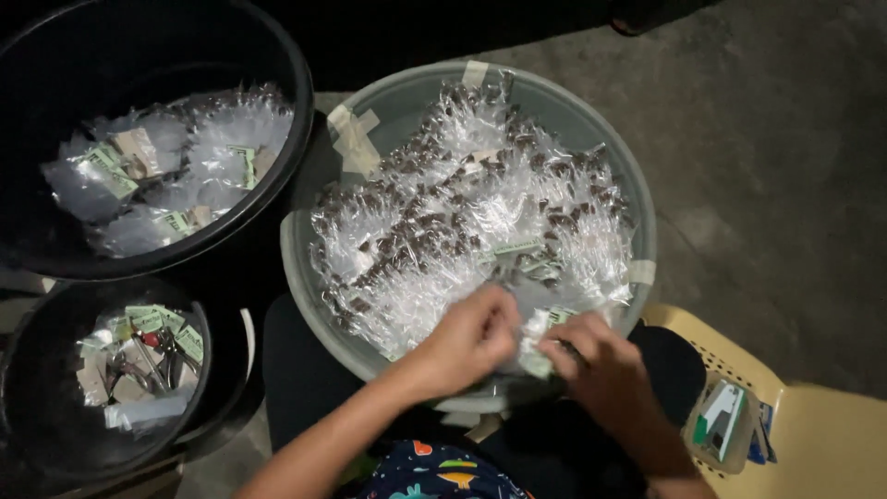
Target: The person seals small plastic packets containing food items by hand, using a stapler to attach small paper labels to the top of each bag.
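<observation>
Rough grey concrete floor runs under everything, dimly lit. At the near rim of a wide grey basin, which rests across the person's lap, both hands work one small clear packet with a pale green label. The left hand has its fingers curled closed, pinching the packet's edge, while the right hand closes round the packet's other end from the side; held between the two grips like this, the thin plastic seems kept taut and close to the eye. Behind the packet, the basin is heaped with clear packets of small brown pieces, so the pile crowds right up against the knuckles and leaves little free space at the rim. Strips of tape patch the basin's wall. To the left, touching the basin, a large black tub holds labelled packets. Below it, a smaller black bucket contains green labels and what looks like a metal stapler or pliers. At the lower right, a yellow plastic chair carries a small clear box.
</observation>
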